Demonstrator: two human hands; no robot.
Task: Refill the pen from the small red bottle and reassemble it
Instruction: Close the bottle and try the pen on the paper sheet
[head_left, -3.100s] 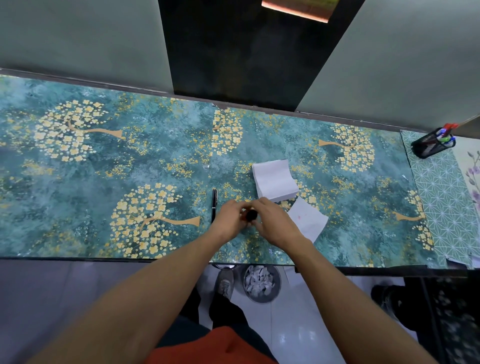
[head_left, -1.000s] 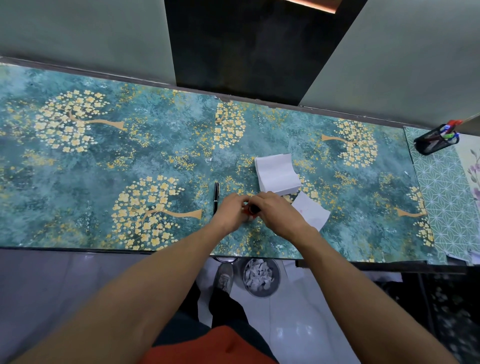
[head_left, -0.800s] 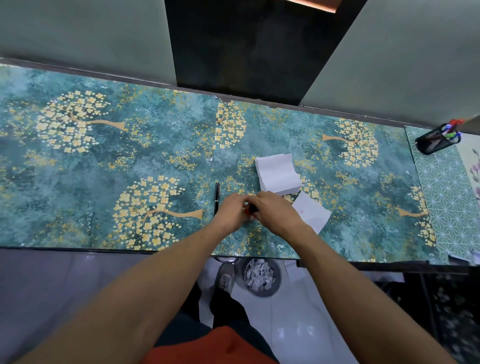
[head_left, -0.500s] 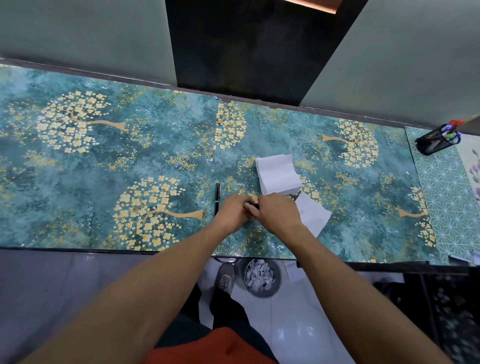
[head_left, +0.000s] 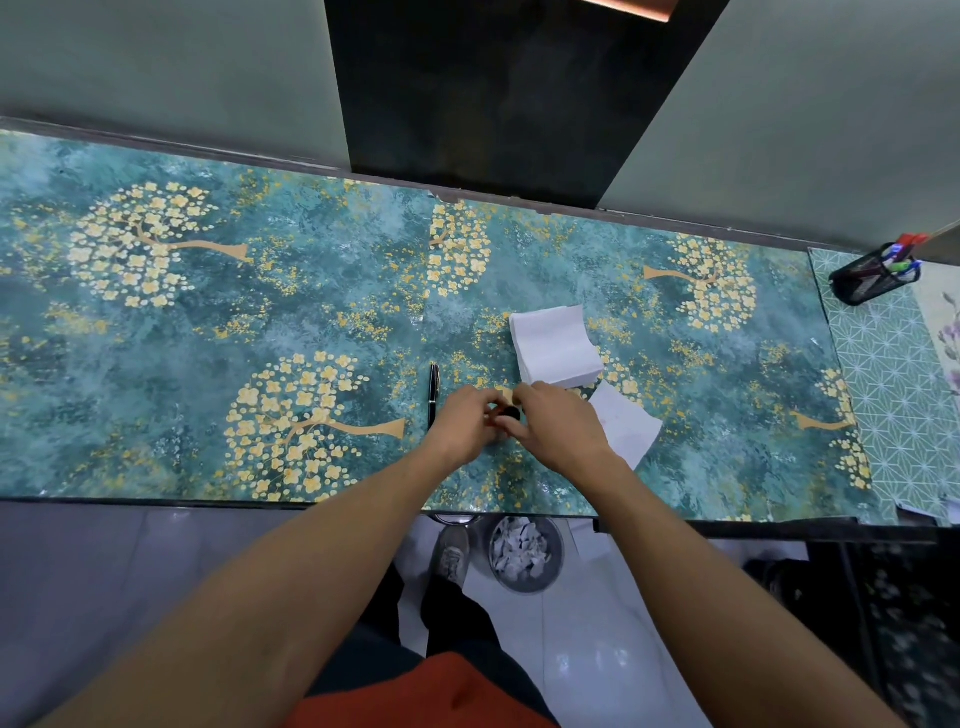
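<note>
step: likely working the dark cap (head_left: 510, 413) of the small red bottle, body hidden | left hand (head_left: 467, 422) curled round it, right hand (head_left: 556, 423) pinching cap | slim black pen (head_left: 433, 394) on surface just left | advice: keep bottle upright, twist gently

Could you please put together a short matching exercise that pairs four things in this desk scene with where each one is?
Things:
1. pen
2. stack of white paper
3. black mesh pen holder
4. bin of paper scraps

Places:
A. on the floor under the desk's near edge
B. on the desk, just left of the left hand
C. far right of the desk, near the wall
D. on the desk, just beyond the right hand

Pairs: 1-B, 2-D, 3-C, 4-A
</note>
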